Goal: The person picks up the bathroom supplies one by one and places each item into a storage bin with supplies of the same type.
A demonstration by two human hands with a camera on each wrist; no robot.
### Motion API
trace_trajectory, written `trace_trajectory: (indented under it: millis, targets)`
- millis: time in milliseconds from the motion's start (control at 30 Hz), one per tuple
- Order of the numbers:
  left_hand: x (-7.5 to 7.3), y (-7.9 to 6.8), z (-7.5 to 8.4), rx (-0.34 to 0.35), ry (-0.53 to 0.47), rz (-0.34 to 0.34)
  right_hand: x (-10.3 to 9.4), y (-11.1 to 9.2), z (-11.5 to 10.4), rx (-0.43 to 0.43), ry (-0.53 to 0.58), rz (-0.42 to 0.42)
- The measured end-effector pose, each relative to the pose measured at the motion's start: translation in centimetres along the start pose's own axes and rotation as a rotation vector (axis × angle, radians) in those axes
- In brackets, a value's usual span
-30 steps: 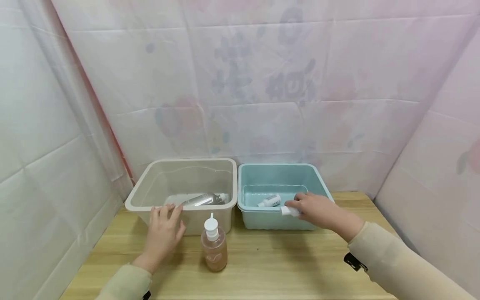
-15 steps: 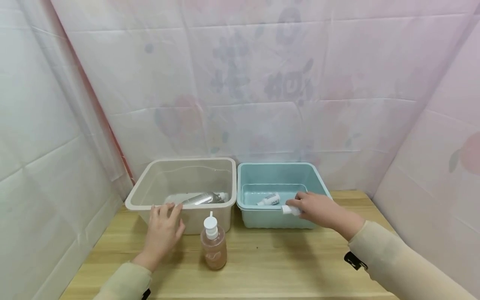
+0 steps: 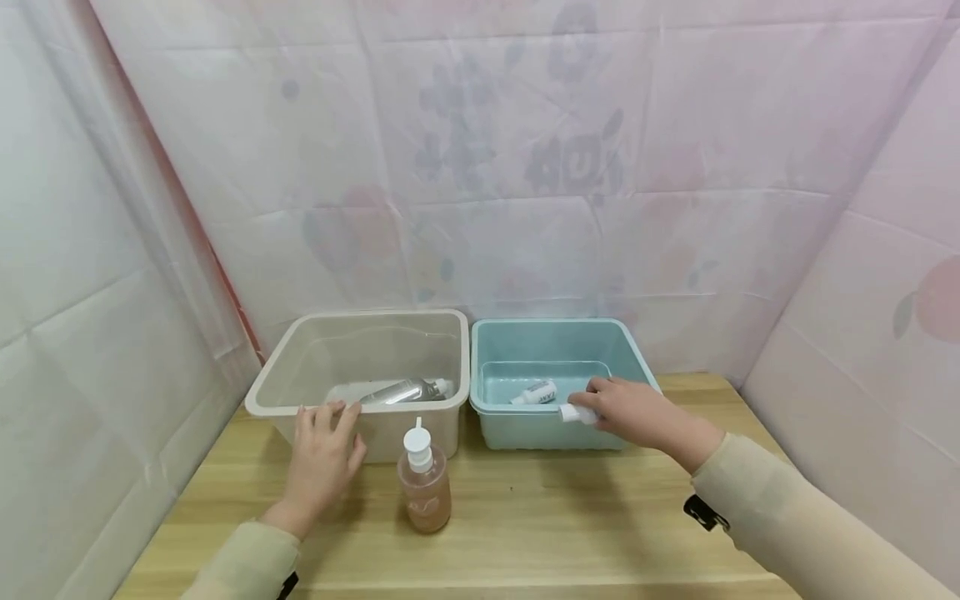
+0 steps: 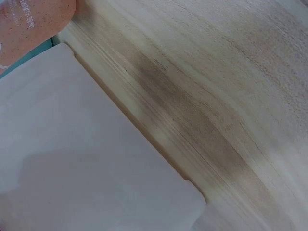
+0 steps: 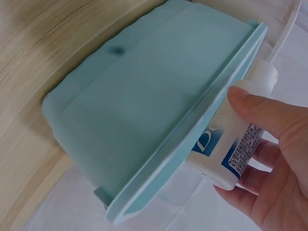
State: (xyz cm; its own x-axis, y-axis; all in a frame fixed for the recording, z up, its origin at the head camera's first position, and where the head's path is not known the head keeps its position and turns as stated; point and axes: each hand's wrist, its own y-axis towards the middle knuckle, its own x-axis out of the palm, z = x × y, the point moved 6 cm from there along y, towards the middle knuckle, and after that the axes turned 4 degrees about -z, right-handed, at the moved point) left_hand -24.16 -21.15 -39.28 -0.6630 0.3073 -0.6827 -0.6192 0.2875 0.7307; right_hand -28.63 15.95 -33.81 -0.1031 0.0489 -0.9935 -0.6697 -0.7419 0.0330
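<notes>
My right hand (image 3: 626, 410) holds a white bottle (image 5: 236, 127) with blue label patches over the front rim of the blue bin (image 3: 517, 429). The right wrist view shows the thumb on one side of that bottle and fingers on the other. Another small white bottle (image 3: 534, 392) lies inside the blue bin. My left hand (image 3: 321, 462) rests at the beige bin's front rim, fingertips on top and thumb lower at the outer wall. Inside that beige bin (image 3: 258, 398) lies a clear bottle (image 3: 405, 391) with a white cap. The left wrist view does not show the left hand.
A pump bottle (image 3: 425, 497) with orange-pink liquid and a white pump stands on the wooden table (image 3: 525, 533), in front of the beige bin and right of my left hand. Pale printed sheets (image 3: 480, 167) hang behind and on both sides. The two bins stand side by side.
</notes>
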Motion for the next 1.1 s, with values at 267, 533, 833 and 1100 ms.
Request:
trace_trajectory:
  millis: [267, 533, 833, 1100]
  targets:
    - [-0.3, 0.0, 0.0, 0.017, 0.012, 0.041, -0.2, 0.2, 0.1, 0.002, 0.005, -0.017]
    - [-0.1, 0.0, 0.0, -0.015, 0.009, -0.010, -0.9, 0.6, 0.5, 0.002, -0.001, -0.030]
    - [-0.3, 0.1, 0.3, -0.004, 0.009, 0.022, -0.7, 1.0, 0.9, 0.026, 0.003, -0.066]
    - [-0.2, 0.1, 0.5, -0.008, 0.008, 0.014, -0.6, 1.1, 1.1, 0.029, 0.025, -0.092]
